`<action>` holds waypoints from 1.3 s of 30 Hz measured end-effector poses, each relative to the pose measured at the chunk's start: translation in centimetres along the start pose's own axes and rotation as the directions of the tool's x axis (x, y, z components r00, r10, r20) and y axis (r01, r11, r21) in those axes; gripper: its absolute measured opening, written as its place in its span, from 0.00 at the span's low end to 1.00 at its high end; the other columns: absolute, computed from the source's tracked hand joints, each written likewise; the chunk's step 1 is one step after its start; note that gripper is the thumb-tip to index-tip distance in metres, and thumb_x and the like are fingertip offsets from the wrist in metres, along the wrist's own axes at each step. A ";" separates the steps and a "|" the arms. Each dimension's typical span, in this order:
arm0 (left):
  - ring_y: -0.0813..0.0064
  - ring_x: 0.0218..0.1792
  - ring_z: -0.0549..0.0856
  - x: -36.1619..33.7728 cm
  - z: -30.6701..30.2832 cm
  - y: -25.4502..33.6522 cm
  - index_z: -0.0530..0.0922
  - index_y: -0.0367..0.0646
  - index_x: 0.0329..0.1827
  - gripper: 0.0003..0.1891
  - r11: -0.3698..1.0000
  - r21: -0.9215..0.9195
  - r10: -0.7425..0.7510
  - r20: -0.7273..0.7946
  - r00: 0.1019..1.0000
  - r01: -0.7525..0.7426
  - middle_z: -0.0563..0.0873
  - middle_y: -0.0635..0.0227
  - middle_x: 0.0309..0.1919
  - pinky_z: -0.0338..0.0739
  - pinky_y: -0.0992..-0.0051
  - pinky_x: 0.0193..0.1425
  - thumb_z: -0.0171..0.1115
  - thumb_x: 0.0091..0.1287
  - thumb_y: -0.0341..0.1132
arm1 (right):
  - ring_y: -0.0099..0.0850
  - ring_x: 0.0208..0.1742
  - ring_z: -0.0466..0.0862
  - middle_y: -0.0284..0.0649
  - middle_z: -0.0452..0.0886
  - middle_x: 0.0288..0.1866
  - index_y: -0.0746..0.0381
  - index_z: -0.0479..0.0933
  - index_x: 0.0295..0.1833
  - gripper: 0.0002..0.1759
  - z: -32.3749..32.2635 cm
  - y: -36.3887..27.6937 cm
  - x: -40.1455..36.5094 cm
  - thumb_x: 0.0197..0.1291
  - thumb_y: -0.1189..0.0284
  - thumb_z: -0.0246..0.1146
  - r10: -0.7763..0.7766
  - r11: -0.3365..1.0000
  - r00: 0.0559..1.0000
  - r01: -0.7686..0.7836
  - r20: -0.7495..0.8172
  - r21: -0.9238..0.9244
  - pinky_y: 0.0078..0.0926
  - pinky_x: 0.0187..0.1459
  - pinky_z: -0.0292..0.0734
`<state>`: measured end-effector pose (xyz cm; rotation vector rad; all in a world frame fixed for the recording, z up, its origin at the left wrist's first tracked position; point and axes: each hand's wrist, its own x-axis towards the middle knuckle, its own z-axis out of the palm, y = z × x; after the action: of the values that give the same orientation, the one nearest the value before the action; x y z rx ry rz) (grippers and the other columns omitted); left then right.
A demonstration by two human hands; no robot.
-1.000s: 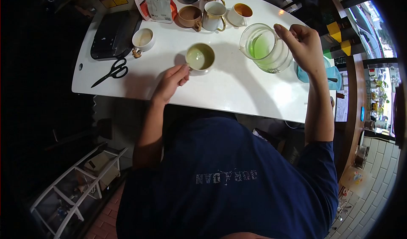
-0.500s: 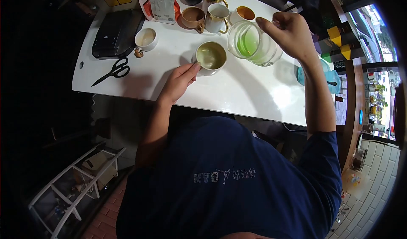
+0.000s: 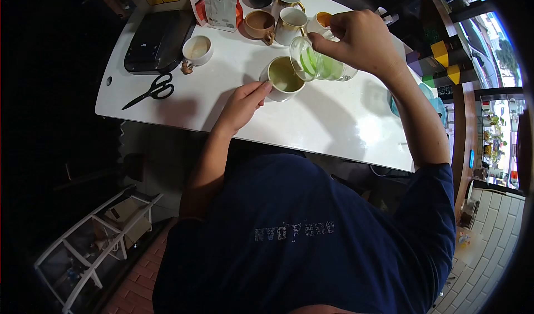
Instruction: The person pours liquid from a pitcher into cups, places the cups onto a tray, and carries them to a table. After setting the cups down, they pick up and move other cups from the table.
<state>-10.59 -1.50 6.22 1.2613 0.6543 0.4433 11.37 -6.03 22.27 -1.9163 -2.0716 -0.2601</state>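
My left hand (image 3: 243, 107) grips the left side of a pale cup (image 3: 285, 95) with green liquid inside. The cup leans a little on the white table (image 3: 328, 127). In my right hand (image 3: 361, 40) is a clear glass pitcher (image 3: 337, 69) of green liquid, held from above and tipped to the left. Its mouth overlaps the cup's right rim in this view. My right fingers partly cover the pitcher's handle and upper side.
Behind the cup stand a brown cup (image 3: 259, 24), white mugs (image 3: 290, 27), an orange-lined cup (image 3: 322, 20) and a coffee bag (image 3: 218, 5). To the left are a white cup (image 3: 197, 51), black scissors (image 3: 151, 93) and a black scale (image 3: 156, 41). A light-blue item (image 3: 436, 105) lies right.
My right hand has brought the pitcher left and tilted it further, so its mouth now meets the cup's rim in view. My left hand still holds the cup.
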 end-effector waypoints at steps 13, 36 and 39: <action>0.90 0.23 0.62 0.5 0.4 -1.5 0.77 0.42 0.34 0.14 0.997 -0.073 0.008 0.013 1.000 -0.007 0.69 0.80 0.21 0.56 0.87 0.27 0.53 0.70 0.43 | 0.33 0.10 0.66 0.40 0.65 0.08 0.68 0.71 0.14 0.27 0.4 -0.7 0.2 0.45 0.53 0.66 -0.049 0.998 0.999 0.050 0.024 -0.039 0.27 0.19 0.64; 0.90 0.22 0.62 0.9 0.9 -2.9 0.77 0.40 0.37 0.14 0.998 -0.066 0.002 0.043 0.999 0.000 0.69 0.80 0.21 0.56 0.87 0.26 0.51 0.71 0.42 | 0.33 0.10 0.68 0.38 0.66 0.08 0.67 0.75 0.17 0.26 0.0 -0.6 -0.5 0.46 0.52 0.66 -0.030 0.995 0.998 0.036 0.060 -0.093 0.27 0.19 0.65; 0.90 0.22 0.62 0.9 1.1 -2.9 0.77 0.39 0.38 0.15 0.998 -0.060 -0.002 0.051 0.999 0.005 0.69 0.79 0.21 0.56 0.88 0.25 0.51 0.71 0.42 | 0.33 0.10 0.68 0.38 0.66 0.08 0.66 0.75 0.17 0.27 0.0 -0.6 -0.6 0.46 0.51 0.66 -0.016 0.993 0.997 0.025 0.078 -0.117 0.27 0.19 0.65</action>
<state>-9.30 -2.43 3.38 1.2105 0.5962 0.4237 10.83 -6.61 22.10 -2.0027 -2.1715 -0.3249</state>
